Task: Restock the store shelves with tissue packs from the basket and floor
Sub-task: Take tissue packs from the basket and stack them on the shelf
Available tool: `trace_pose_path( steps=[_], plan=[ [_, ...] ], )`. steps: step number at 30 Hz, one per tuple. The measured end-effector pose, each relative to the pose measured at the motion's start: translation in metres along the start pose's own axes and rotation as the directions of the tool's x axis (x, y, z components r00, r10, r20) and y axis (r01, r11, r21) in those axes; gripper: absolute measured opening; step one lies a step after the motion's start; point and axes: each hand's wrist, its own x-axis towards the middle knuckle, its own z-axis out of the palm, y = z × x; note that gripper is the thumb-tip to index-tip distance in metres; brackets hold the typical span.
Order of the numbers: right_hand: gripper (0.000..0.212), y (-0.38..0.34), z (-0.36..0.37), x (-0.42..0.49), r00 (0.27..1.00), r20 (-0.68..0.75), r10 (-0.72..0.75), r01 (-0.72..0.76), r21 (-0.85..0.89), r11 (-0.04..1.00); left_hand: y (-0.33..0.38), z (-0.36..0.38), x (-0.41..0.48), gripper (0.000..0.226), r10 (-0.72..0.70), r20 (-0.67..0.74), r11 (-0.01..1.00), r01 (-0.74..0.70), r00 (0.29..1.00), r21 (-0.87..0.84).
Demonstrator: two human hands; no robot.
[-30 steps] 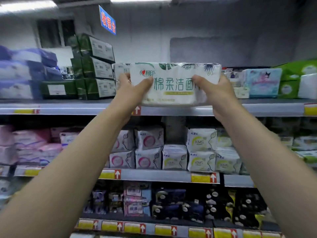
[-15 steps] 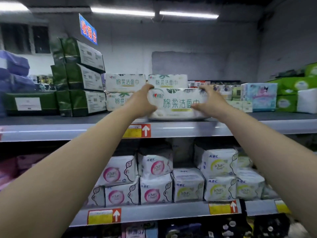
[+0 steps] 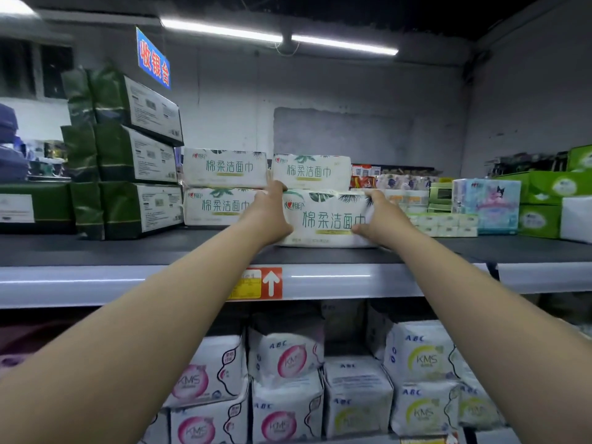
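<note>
At the left of the frame, dark green packs [image 3: 137, 158] stand stacked on the top shelf [image 3: 96, 251], with two stacked tissue packs [image 3: 224, 169] just beside them. Near the centre both arms reach up and forward. The left hand [image 3: 272, 216] clasps the left end of the held tissue pack [image 3: 326, 219], and the right hand [image 3: 381, 219] grips its right end. This pack rests on the shelf, in front of a rear tissue pack [image 3: 310, 169]. Below, white ABC packs [image 3: 288, 363] sit in rows.
</note>
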Motion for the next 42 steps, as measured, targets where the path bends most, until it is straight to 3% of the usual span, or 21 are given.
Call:
trace_pose_path(
  steps=[4, 8, 11, 14, 18, 27, 33, 37, 42],
  plan=[
    [0.087, -0.003, 0.003, 0.007, 1.000, 0.021, 0.014, -0.013, -0.047, 0.999, 0.001, 0.002, 0.007, 0.063, -0.014, 0.014, 0.997, 0.013, 1.000, 0.070],
    [0.096, -0.009, -0.006, 0.004, 0.998, 0.063, 0.027, -0.017, -0.144, 0.989, 0.010, -0.001, -0.001, 0.082, -0.061, 0.090, 0.983, 0.044, 0.994, 0.179],
    [0.089, -0.012, -0.017, -0.006, 0.994, -0.025, -0.107, 0.100, -0.182, 0.978, 0.024, -0.012, -0.013, 0.082, 0.047, 0.092, 0.937, -0.076, 0.995, 0.340],
    [0.083, -0.004, -0.030, -0.026, 0.934, -0.134, -0.332, 0.283, -0.292, 0.914, 0.047, -0.014, -0.026, 0.080, 0.196, 0.121, 0.889, -0.229, 0.973, 0.398],
    [0.080, 0.032, -0.062, -0.061, 0.919, -0.106, -0.379, 0.310, -0.397, 0.864, 0.091, 0.007, -0.054, 0.081, 0.320, 0.205, 0.850, -0.376, 0.925, 0.368],
    [0.083, 0.190, -0.146, -0.144, 0.986, 0.004, -0.166, 0.143, -0.530, 0.836, 0.226, 0.103, -0.116, 0.085, 0.466, 0.313, 0.803, -0.544, 0.827, 0.242],
    [0.084, 0.316, -0.188, -0.199, 0.994, 0.101, 0.039, 0.024, -0.557, 0.830, 0.319, 0.187, -0.155, 0.086, 0.474, 0.491, 0.758, -0.623, 0.731, 0.196],
    [0.085, 0.395, -0.204, -0.236, 0.976, 0.121, 0.182, -0.081, -0.576, 0.813, 0.378, 0.251, -0.173, 0.088, 0.491, 0.585, 0.709, -0.686, 0.645, 0.162],
    [0.086, 0.480, -0.213, -0.276, 0.927, 0.117, 0.357, -0.215, -0.614, 0.760, 0.439, 0.337, -0.201, 0.087, 0.580, 0.651, 0.626, -0.779, 0.490, 0.029]
  ],
)
